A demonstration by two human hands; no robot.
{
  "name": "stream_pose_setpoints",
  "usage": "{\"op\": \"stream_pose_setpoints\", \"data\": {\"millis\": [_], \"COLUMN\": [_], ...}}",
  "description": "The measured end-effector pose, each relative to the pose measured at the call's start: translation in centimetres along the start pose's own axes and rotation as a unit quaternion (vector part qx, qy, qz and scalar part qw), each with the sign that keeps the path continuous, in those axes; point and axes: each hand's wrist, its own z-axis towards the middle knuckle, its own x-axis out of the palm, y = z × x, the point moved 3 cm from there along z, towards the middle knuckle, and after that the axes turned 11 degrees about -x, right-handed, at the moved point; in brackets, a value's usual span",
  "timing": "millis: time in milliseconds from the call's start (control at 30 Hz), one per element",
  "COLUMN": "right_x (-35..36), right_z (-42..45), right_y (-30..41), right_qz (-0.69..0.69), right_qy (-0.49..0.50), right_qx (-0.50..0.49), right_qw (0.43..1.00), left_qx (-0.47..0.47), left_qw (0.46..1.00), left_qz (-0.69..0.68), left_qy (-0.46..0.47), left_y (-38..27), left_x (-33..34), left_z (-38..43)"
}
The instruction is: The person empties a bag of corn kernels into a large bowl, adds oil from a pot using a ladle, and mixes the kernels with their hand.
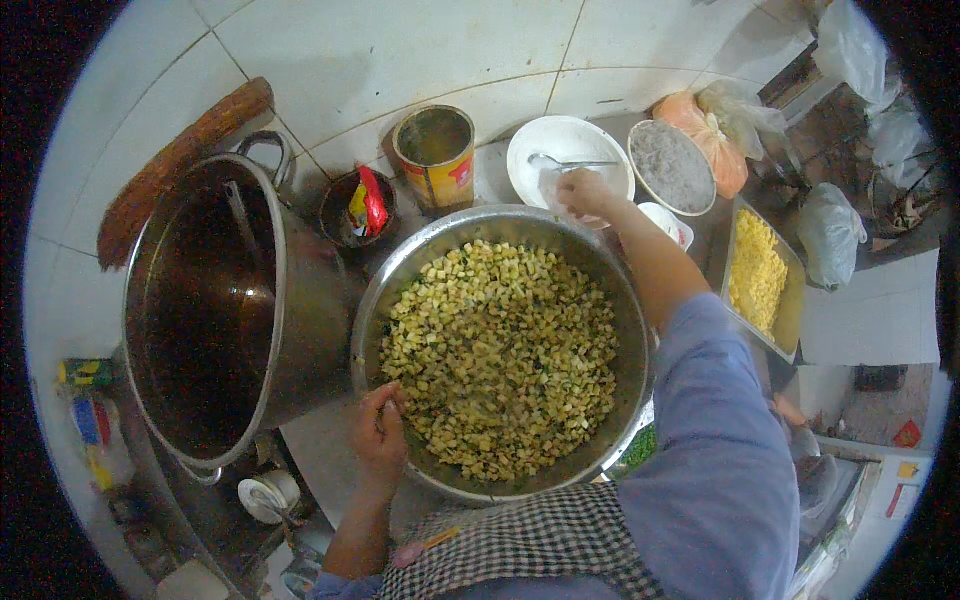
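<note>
A large metal basin [643, 322] filled with small diced pale-yellow pieces mixed with green bits [499, 360] stands before me. My left hand [381, 431] is at its lower left rim, fingers curled, with nothing clearly visible in them. Beyond the basin's upper right rim, my right hand [589, 196] reaches over a white bowl [525, 161], blurred, its fingers bent downward; whether it holds anything cannot be told. A metal spoon [574, 163] lies across that bowl, just above my right hand. Beside it is a bowl of greyish shredded or powdery stuff [671, 169].
A tall metal pot [311, 322] with dark contents stands left. Behind the basin are a yellow can [435, 161] and a dark container with a red packet [367, 206]. At right are a rectangular tray of yellow food [757, 277] and tied plastic bags [831, 232].
</note>
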Motion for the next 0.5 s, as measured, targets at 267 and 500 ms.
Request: {"op": "stream_pose_setpoints", "data": {"millis": [267, 500], "right_x": [-6.9, -7.9], "right_z": [-12.2, -20.0], "right_y": [13.6, 22.4], "right_qz": [0.224, 0.151], "right_qy": [-0.011, -0.095], "right_qx": [-0.073, -0.157], "right_qw": [0.972, 0.971], "left_qx": [-0.043, -0.045], "left_qw": [0.998, 0.998], "left_qz": [0.000, -0.013], "left_qy": [0.042, 0.048], "left_y": [0.5, 0.9], "left_x": [-0.1, 0.5], "left_z": [0.1, 0.3]}}
